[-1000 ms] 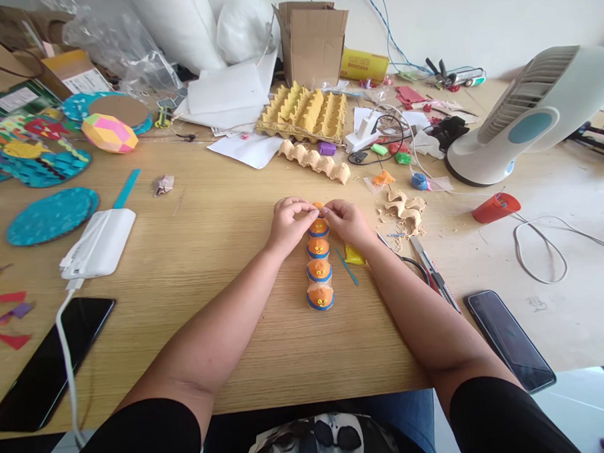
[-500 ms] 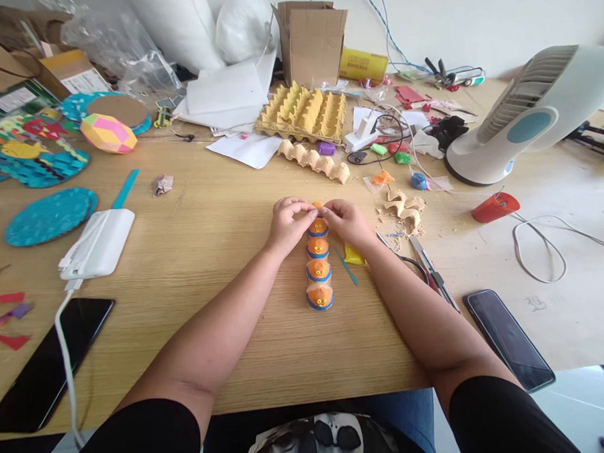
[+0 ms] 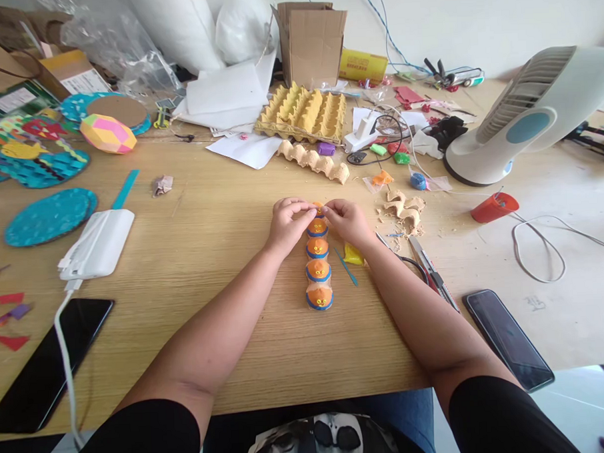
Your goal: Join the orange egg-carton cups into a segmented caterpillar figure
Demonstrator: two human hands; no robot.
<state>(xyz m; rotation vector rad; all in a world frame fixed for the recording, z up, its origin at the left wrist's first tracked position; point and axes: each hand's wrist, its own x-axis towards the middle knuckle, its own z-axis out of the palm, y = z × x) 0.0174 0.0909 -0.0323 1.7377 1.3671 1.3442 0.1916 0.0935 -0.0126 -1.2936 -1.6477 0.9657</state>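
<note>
A strip of egg-carton bumps (image 3: 318, 270) lies lengthwise in front of me, covered in orange with blue lower edges and small yellow faces. At its far end, my left hand (image 3: 292, 221) pinches the last bump from the left with thumb and forefinger. From the right, my right hand (image 3: 346, 219) has its thumb and fingertips closed on the same bump. Part of that bump shows between the fingertips. Beside the strip lie a thin teal tool (image 3: 346, 267) and a yellow piece (image 3: 354, 255), partly under my right wrist.
Bare carton pieces (image 3: 404, 209) with crumbs, a utility knife (image 3: 434, 274) and a phone (image 3: 508, 339) are on the right. Further back are a yellow egg tray (image 3: 302, 113), a fan (image 3: 522, 120) and a red cup (image 3: 495, 207). A power bank (image 3: 100, 245) sits left.
The fingertips have parted slightly at the far bump, so more of its orange and blue front shows. The arms and the strip have hardly moved.
</note>
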